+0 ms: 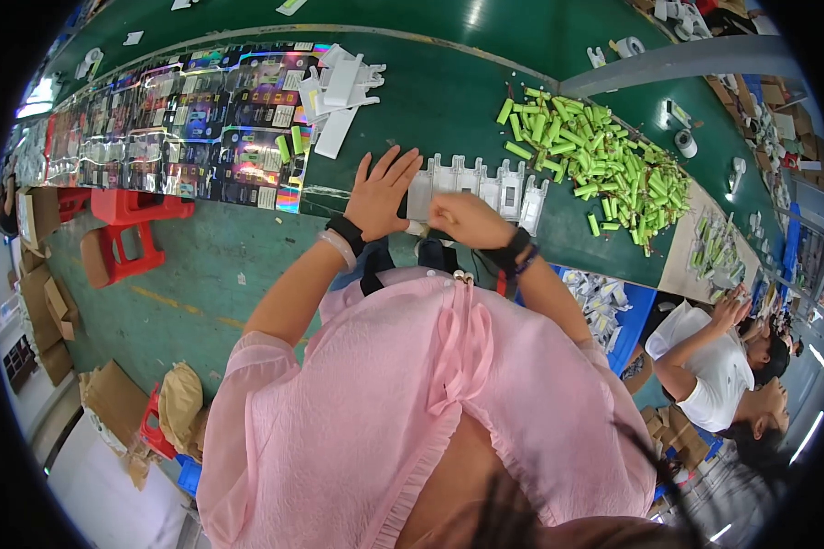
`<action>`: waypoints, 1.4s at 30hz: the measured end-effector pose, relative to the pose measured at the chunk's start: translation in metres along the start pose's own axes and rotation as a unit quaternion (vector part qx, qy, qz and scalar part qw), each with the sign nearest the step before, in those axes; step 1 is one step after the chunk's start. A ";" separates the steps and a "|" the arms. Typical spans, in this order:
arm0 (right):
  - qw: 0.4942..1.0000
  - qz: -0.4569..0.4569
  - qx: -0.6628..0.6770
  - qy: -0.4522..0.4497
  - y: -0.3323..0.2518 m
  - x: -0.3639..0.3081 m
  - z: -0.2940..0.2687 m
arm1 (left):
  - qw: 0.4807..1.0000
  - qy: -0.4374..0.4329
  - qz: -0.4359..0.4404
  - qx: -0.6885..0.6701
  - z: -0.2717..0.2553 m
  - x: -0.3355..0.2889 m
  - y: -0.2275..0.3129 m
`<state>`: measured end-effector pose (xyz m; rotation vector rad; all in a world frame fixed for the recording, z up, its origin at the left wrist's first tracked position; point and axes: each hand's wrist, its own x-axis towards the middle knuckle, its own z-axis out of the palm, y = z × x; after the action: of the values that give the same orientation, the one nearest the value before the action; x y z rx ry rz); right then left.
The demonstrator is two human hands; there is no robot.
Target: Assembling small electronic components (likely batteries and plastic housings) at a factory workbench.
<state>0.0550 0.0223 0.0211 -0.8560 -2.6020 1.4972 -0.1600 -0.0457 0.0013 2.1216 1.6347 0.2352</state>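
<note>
My left hand (pixel 380 199) lies palm down at the near edge of the green table, fingers stretched and spread. Its fingertips are beside the left end of a row of white plastic housings (pixel 453 176). Just in front of that row is my right hand (pixel 467 220), its fingers curled in. Whatever those fingers may hold is hidden under the hand. A small pale piece (pixel 417 227) shows between the two hands at the table edge. To the right lies a large heap of bright green cylindrical battery cells (pixel 604 156) with thin wires.
Shiny dark printed packaging sheets (pixel 183 128) cover the table's left side, with two green cells (pixel 297 140) on them. White plastic parts (pixel 339 87) are piled beside them. A blue bin (pixel 636 316) of white parts stands right. Red stools (pixel 128 229) are left; a co-worker (pixel 705 366) sits right.
</note>
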 end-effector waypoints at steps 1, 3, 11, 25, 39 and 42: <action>0.988 0.002 0.156 -0.006 0.001 -0.018 -0.004 | 1.000 -0.004 0.001 0.005 0.000 0.003 0.000; 0.945 0.081 0.317 0.000 0.002 -0.056 -0.015 | 1.000 -0.001 0.005 -0.007 0.001 0.004 0.000; 0.724 0.327 0.599 0.100 0.086 -0.216 0.052 | 1.000 0.003 0.019 -0.018 0.003 0.011 0.011; 0.824 0.321 0.285 0.370 0.373 -0.158 0.199 | 0.997 -0.021 0.048 0.048 0.005 0.032 0.024; 0.747 0.202 -0.356 0.524 0.243 -0.175 0.189 | 0.996 -0.047 0.072 0.014 0.007 0.023 0.020; 0.876 0.312 0.187 0.317 0.139 -0.200 0.141 | 0.997 0.003 0.062 0.040 0.012 0.011 0.006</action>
<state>0.2479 -0.1290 -0.1176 -1.8439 -1.5638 1.3933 -0.1473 -0.0396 -0.0078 2.2872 1.5414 0.2179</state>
